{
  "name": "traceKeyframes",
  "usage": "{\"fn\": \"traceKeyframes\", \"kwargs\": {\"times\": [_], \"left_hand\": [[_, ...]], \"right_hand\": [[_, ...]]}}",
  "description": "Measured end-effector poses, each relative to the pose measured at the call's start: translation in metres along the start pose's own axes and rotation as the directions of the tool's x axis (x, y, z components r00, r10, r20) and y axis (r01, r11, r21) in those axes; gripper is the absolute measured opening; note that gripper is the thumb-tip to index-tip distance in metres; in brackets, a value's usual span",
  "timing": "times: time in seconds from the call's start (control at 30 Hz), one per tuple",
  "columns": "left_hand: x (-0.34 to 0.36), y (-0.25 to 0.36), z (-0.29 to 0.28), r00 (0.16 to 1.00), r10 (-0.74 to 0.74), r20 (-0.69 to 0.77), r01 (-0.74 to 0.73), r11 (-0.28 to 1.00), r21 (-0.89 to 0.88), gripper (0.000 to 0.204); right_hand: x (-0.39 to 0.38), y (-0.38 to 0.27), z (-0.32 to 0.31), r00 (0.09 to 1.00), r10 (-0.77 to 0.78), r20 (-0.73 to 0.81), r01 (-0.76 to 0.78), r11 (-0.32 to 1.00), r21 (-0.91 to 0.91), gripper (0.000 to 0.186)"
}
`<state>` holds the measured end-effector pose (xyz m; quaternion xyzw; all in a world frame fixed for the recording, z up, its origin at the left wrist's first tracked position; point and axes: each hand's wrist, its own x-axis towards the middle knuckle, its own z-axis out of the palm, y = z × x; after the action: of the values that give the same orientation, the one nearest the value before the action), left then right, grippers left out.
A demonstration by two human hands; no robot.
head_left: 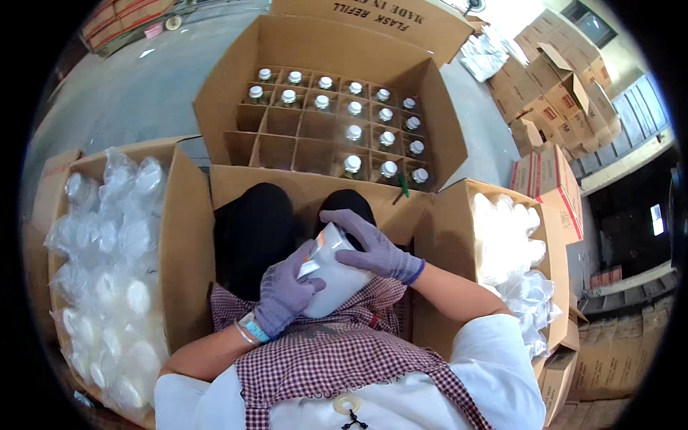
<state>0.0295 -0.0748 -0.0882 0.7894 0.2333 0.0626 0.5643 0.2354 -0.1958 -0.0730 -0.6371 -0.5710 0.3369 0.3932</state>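
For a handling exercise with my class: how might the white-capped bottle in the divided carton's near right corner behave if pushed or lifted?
Pushed, this bottle probably won't roll or tip: cardboard dividers and the carton walls box it in. What shows below its white cap looks glassy, so it may be stiff and fragile. That smooth cap could feel slippery.

Gloved fingers of the left hand (pixel 285 292) and right hand (pixel 376 251) hide parts of a white container (pixel 340 278), its orange marking (pixel 320 241) too small to read from here. Beyond the grip, cardboard dividers (pixel 285 122) mask the capped bottles' (pixel 354 133) lower parts; far ahead-left, 1 loaded cart (pixel 132 25) is cut off at the view's edge.
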Motion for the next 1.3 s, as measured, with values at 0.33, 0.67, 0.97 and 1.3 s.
{"fn": "traceKeyframes", "kwargs": {"times": [0.33,0.67,0.97,1.3], "left_hand": [[0.010,-0.020,-0.025,0.989,0.076,-0.129,-0.099,0.978,-0.186,0.087],[0.029,-0.026,-0.073,0.950,0.001,0.314,0.176,0.826,-0.535,0.079],[0.112,-0.056,-0.062,0.651,0.328,0.685,0.051,0.881,-0.470,0.070],[0.114,-0.041,-0.050,0.594,0.317,0.740,0.097,0.885,-0.456,0.075]], "right_hand": [[0.062,0.127,-0.153,0.552,0.608,-0.571,-0.787,0.153,-0.597,0.047],[0.020,0.078,-0.208,0.811,0.463,-0.357,-0.581,0.564,-0.587,0.041],[-0.023,-0.150,-0.071,0.903,-0.309,0.298,0.423,0.533,-0.732,0.022],[-0.023,-0.121,-0.044,0.644,-0.440,0.626,0.745,0.178,-0.642,0.019]]}}
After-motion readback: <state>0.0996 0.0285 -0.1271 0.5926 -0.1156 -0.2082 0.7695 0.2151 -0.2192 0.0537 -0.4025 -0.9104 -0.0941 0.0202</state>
